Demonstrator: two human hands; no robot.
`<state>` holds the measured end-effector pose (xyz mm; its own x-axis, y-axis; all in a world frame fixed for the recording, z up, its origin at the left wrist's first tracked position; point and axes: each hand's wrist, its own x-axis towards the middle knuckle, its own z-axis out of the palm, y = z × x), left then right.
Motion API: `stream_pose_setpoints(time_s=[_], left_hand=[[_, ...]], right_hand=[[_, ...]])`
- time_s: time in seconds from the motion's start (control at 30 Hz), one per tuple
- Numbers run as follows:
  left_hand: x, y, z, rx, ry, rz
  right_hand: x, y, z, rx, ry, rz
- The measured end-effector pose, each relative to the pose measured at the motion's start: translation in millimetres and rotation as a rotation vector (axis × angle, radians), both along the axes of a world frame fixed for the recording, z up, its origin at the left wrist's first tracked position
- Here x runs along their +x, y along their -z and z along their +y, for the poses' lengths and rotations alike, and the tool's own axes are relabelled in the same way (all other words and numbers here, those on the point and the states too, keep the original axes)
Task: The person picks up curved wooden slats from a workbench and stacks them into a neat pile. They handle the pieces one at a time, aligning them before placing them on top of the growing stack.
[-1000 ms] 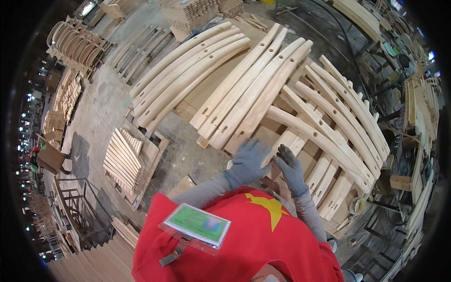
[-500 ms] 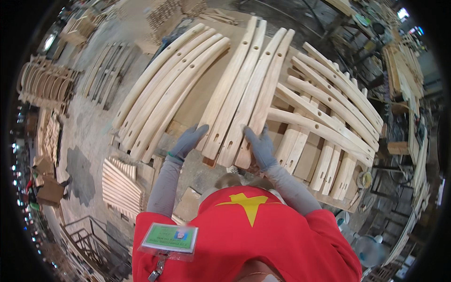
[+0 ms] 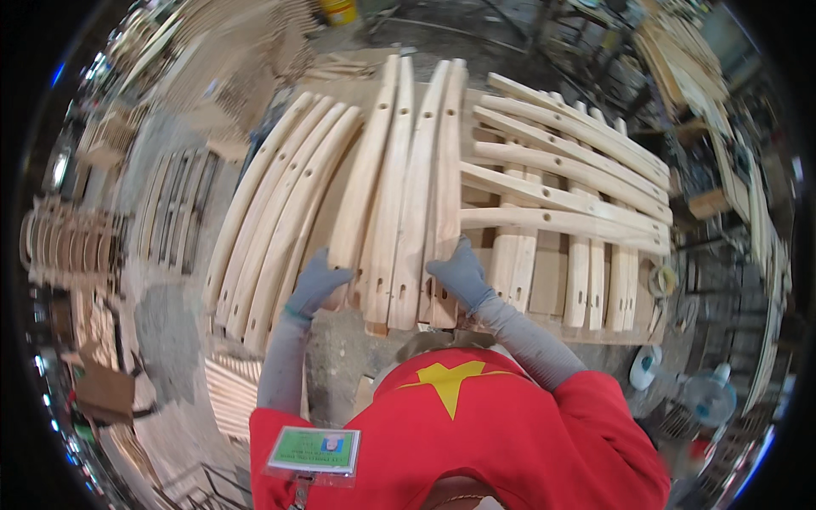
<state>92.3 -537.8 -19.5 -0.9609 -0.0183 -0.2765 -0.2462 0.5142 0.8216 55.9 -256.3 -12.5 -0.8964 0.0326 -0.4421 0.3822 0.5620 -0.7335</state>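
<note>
By the near edge of the bench, the left hand grips one stick, the right hand another stick (both hands gloved).

- Four topmost slats are running between the hands.
- At least four curved slats are lying left of them.
- At least five crosswise slats are lying right of them.

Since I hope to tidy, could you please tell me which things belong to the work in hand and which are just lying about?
Likely part of the work:
middle wooden pieces, with left hand and right hand at their ends
left wooden pieces
right wooden pieces

Apparently lying about:
yellow bucket
clear plastic container
</note>
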Motion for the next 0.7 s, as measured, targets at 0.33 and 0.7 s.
stream_pose_setpoints(time_s=[0.33, 0.7], left_hand=[[51.8, -1.4, 87.2, 0.02, 0.329, 0.339], [84.8, 11.0, 164.9, 0.701, 0.095, -0.09]], right_hand=[[53.3, -1.7, 12.0, -0.188, 0.096, 0.144], [25.4, -32.2, 30.8, -0.101, -0.3, 0.287]])
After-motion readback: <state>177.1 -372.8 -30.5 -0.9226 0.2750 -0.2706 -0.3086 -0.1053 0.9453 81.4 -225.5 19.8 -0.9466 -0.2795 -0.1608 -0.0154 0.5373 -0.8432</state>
